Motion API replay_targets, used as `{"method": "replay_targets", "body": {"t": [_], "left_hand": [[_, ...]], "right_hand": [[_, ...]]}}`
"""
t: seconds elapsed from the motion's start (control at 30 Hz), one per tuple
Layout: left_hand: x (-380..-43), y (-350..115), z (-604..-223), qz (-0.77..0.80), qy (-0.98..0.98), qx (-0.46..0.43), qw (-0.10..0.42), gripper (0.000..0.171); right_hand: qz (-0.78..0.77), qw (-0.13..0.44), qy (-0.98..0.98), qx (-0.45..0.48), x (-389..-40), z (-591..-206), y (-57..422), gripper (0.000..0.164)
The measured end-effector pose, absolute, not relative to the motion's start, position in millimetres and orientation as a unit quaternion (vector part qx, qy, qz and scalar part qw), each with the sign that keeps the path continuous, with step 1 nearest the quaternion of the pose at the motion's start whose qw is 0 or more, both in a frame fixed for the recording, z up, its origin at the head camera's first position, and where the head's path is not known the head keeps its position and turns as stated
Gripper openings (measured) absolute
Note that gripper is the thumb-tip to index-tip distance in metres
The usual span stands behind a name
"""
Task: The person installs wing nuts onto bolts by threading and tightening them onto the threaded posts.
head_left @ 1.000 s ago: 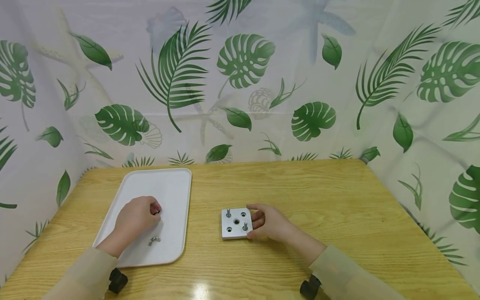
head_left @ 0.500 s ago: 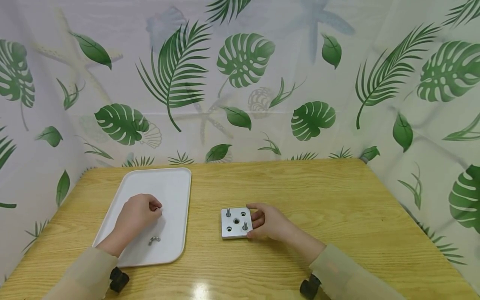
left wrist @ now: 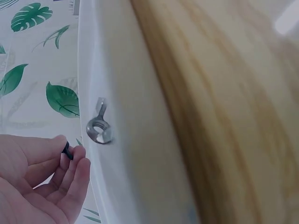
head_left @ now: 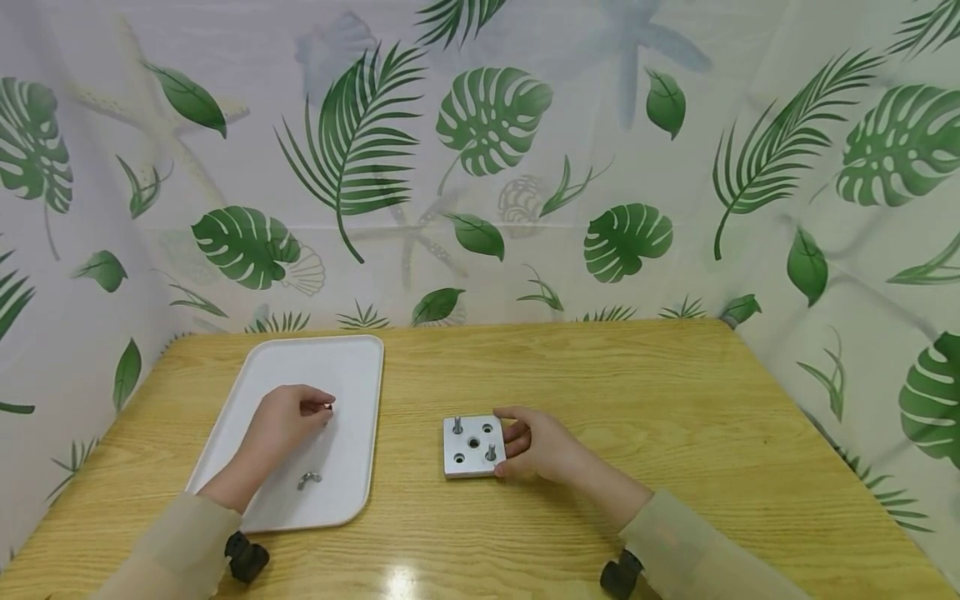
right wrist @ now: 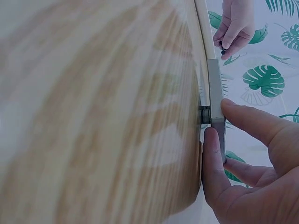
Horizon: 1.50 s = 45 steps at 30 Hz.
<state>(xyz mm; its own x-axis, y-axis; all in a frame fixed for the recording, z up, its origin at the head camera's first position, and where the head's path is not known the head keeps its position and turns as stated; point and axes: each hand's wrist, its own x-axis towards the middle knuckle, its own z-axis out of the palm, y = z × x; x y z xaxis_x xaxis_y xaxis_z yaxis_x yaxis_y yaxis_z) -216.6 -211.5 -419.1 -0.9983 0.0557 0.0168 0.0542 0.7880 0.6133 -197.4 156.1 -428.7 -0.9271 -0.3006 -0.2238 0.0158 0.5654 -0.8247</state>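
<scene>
My left hand (head_left: 288,421) is above the white tray (head_left: 352,358), pinching a small dark wing nut (left wrist: 68,150) between thumb and fingertips; the fingers cover most of it. A silver wing nut (head_left: 308,478) lies on the tray, nearer to me than this hand. My right hand (head_left: 543,444) grips the right edge of a square metal plate (head_left: 474,462), thumb at the near corner and index finger at the far one. Two bolts stand up through the plate, a far-left bolt (head_left: 457,426) and a near-right bolt (head_left: 491,452). Its other holes show no bolts.
The wooden table (head_left: 637,375) carries the tray at left and the plate near the middle. Behind and at both sides hangs a leaf-patterned cloth (head_left: 525,233). Dark wrist cameras sit at both cuffs.
The left hand has risen off the tray and shifted slightly right and away from me, with the dark wing nut in its fingertips. The right hand and the plate have stayed put.
</scene>
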Motion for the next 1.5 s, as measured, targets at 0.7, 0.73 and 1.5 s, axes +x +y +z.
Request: {"method": "replay_targets", "body": {"t": [0.7, 0.73, 1.5], "left_hand": [[-220, -211, -421, 0.337, 0.941, 0.012, 0.007, 0.019], [-220, -210, -421, 0.339, 0.941, 0.011, 0.007, 0.019], [-238, -172, -414, 0.399, 0.915, 0.054, 0.004, 0.019]], "right_hand": [[-0.465, 0.171, 0.864, -0.083, -199, -428, 154, 0.083], [-0.465, 0.171, 0.865, -0.082, -199, -428, 154, 0.083], [-0.456, 0.166, 0.871, -0.073, -198, -427, 153, 0.083]]}}
